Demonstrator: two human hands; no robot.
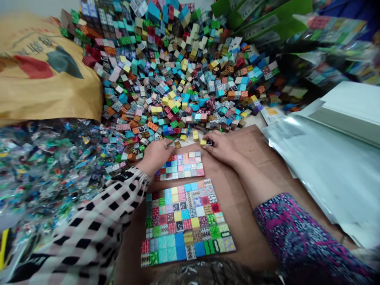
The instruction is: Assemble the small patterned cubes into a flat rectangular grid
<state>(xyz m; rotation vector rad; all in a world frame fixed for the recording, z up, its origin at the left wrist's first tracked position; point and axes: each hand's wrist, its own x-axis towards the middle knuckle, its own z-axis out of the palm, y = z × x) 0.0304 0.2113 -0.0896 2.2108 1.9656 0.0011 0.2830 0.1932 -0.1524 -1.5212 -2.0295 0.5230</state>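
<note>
My right hand [222, 147] is closed in a pinch on small patterned cubes [203, 143], a yellow one and a black one with a white mark, at the near edge of the big cube pile [178, 71]. Fingers bent together, my left hand [157, 155] is at the far left corner of a small block of cubes [187, 166]; what it grips is hidden. Nearer me, a larger, roughly square block of cubes [187, 221] lies flat, its tops in many colours and patterns. Loose yellow cubes [195, 135] lie between my hands.
Brown paper [252, 154] covers the work surface. A tan printed bag [50, 95] stands at the left, above a heap of clear plastic wrappings [59, 174]. White plastic sheets [335, 158] lie at the right. Green boxes [267, 23] are behind the pile.
</note>
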